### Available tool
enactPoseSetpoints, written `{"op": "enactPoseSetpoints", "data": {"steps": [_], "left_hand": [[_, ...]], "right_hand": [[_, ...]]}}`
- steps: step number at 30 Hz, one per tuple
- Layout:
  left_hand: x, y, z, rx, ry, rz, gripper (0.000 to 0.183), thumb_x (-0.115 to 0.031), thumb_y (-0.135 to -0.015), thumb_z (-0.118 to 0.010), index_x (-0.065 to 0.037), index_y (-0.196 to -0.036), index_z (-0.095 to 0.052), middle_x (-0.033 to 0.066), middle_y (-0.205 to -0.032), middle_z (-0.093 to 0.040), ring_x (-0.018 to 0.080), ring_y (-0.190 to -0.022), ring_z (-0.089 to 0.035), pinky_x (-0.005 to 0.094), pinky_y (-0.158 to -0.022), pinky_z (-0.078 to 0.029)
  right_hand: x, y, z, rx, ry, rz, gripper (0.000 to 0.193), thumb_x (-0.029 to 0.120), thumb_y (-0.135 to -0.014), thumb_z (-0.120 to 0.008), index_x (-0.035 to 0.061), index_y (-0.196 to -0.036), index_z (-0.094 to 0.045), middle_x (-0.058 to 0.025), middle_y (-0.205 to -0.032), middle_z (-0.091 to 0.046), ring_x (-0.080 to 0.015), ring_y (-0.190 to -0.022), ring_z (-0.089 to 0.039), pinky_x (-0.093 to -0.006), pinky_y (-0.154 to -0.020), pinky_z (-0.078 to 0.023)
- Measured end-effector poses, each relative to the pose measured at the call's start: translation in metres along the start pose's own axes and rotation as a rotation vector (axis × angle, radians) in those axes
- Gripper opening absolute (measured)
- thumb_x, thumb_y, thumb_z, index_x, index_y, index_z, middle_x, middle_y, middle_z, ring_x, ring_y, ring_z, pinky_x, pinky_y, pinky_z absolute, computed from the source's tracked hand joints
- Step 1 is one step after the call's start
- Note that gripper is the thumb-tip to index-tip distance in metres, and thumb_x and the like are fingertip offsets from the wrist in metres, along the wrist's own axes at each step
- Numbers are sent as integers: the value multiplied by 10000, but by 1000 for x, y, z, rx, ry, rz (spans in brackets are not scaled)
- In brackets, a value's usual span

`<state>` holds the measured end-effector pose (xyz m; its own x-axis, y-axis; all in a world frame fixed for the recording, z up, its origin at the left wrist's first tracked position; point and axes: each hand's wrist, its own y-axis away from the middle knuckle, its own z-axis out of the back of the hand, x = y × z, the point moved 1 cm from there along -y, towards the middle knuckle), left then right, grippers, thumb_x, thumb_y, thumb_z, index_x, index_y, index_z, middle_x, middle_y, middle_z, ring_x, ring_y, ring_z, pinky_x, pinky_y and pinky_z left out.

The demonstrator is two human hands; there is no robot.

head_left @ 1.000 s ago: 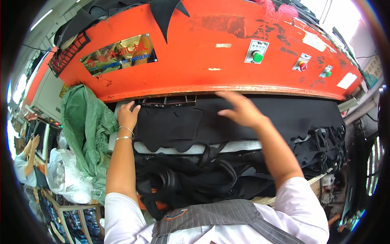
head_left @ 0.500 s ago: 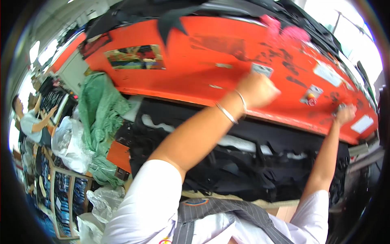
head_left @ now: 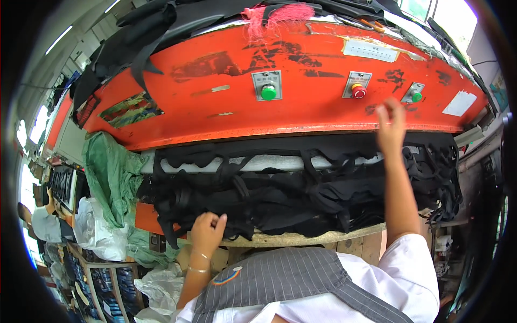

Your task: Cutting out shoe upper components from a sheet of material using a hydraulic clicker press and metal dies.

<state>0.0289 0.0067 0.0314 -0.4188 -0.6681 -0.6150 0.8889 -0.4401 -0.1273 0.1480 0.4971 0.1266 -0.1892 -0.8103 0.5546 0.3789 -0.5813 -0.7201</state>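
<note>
My right hand [head_left: 392,126] is raised in front of the red machine panel [head_left: 301,113], holding nothing, with its fingers loosely apart. It is just below and between a red push button [head_left: 359,91] and a small green push button [head_left: 416,97]. A bigger green push button [head_left: 268,92] sits further left. Low at the left, my left hand [head_left: 209,231] is by the near edge of the black cut-out sheet material [head_left: 280,196]. Its fingers are loosely bent, thumb apart, with nothing seen in them. The black material lies in tangled strips on a pale board [head_left: 312,237] under the panel.
Black sheets [head_left: 188,24] and pink strings [head_left: 274,20] lie on top of the machine, with orange-handled scissors [head_left: 371,25]. At the left are a green sack [head_left: 107,172], clear plastic bags [head_left: 97,229] and a wooden rack [head_left: 110,265]. Another person [head_left: 46,220] works further back.
Both hands have come off the panel's buttons. My left hand has dropped to the near edge of the black material; my right hand has pulled back a little. The view has shifted.
</note>
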Motion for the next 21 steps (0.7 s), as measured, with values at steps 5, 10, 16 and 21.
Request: {"op": "enactPoseSetpoints", "data": {"steps": [5,10,16,21], "left_hand": [[22,31,-23,-57,-222,-179,254,-276,-800,-671,-79,-657,-600,85,-699,-575,305,-731,-559,436,-671,-442],[25,34,-30,-88,-281,-157,287,-290,-793,-656,-76,-614,-591,72,-696,-569,300,-723,-545,425,-669,-426],[31,43,-26,-46,-234,-120,294,-313,-796,-631,-73,-626,-626,87,-697,-580,299,-745,-552,430,-698,-415],[50,65,-23,242,-230,-155,405,-435,-806,-587,-76,-647,-686,113,-739,-654,293,-757,-615,414,-703,-459]], "right_hand": [[112,91,-76,1185,623,-148,569,554,-856,-580,5,-960,-693,-176,-977,-687,-363,-946,-657,-418,-788,-525],[100,134,-104,1231,830,26,348,344,-884,-560,41,-966,-711,-158,-988,-698,-293,-946,-681,-399,-798,-547],[75,154,-81,1146,810,93,233,133,-855,-495,24,-926,-688,-202,-917,-690,-348,-868,-687,-434,-754,-554],[78,189,-56,1194,830,-2,232,271,-852,-612,65,-925,-690,-193,-914,-681,-361,-889,-663,-454,-784,-521]]}}
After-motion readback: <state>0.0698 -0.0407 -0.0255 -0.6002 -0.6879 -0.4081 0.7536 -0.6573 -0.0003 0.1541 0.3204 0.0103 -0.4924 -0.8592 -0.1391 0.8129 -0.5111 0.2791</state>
